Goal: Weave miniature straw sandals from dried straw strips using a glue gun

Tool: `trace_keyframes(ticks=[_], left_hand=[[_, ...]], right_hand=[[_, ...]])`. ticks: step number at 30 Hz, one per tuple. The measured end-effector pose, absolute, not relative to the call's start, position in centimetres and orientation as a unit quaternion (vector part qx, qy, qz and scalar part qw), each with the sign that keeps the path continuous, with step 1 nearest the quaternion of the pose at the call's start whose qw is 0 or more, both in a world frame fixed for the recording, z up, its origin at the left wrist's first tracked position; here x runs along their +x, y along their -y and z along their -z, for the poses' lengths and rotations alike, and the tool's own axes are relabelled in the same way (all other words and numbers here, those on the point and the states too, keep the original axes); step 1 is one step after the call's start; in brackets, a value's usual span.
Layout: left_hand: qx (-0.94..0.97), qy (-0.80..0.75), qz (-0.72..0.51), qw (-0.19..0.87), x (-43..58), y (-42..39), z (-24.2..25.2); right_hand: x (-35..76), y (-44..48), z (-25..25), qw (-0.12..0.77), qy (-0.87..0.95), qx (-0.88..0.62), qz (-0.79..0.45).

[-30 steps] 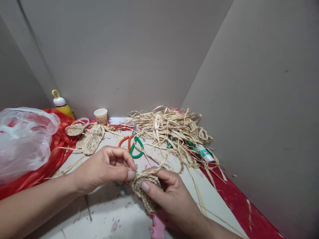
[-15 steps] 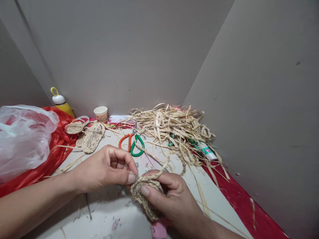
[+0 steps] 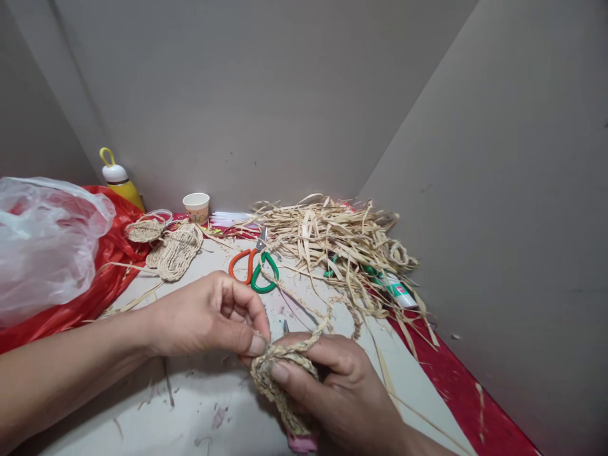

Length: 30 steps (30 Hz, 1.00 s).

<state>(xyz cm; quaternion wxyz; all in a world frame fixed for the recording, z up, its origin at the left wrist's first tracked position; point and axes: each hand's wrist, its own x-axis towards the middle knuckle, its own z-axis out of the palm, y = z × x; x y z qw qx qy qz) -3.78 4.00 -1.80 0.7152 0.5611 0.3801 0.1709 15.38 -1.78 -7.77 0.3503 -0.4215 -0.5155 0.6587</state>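
Note:
My left hand [image 3: 209, 313] is closed, its thumb and fingers pinching the top edge of a small braided straw piece [image 3: 280, 386]. My right hand [image 3: 337, 386] wraps round the same piece from the right, thumb pressed on its face. A braided straw cord [image 3: 327, 316] runs up from the piece toward the heap of loose straw strips [image 3: 332, 240]. Both hands hover just above the white table top [image 3: 190, 418].
Scissors with one orange and one green handle [image 3: 251, 269] lie behind my hands. Woven straw soles [image 3: 173, 253] lie at the left, near a paper cup [image 3: 196, 206] and a yellow bottle [image 3: 121, 180]. A clear plastic bag [image 3: 42, 244] on red plastic fills the left. A white tube [image 3: 396, 288] lies under the straw. Grey walls close in behind and right.
Both hands with the braided piece have shifted slightly down and right in the view; my right thumb has slid along the piece. The things on the table lie as before.

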Motion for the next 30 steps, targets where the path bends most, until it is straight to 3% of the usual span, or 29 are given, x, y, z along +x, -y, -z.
trace_keyframes(ticks=[9, 15, 21, 30], left_hand=[[0.523, -0.36, -0.21, 0.744, -4.2, -4.4, 2.6], [0.522, -0.372, -0.37, 0.673, -4.0, -4.6, 2.7], [0.585, -0.358, -0.337, 0.645, -2.8, -3.6, 4.5], [0.539, -0.392, -0.344, 0.662, -2.4, -3.6, 4.9]], right_hand=[[15.7, 1.2, 7.3, 0.415, 0.586, -0.387, -0.578], [15.4, 0.3, 7.9, 0.475, 0.513, -0.376, -0.608], [14.8, -0.5, 8.1, 0.503, 0.42, -0.372, -0.658], [15.1, -0.4, 7.4, 0.468, 0.468, -0.362, -0.657]])
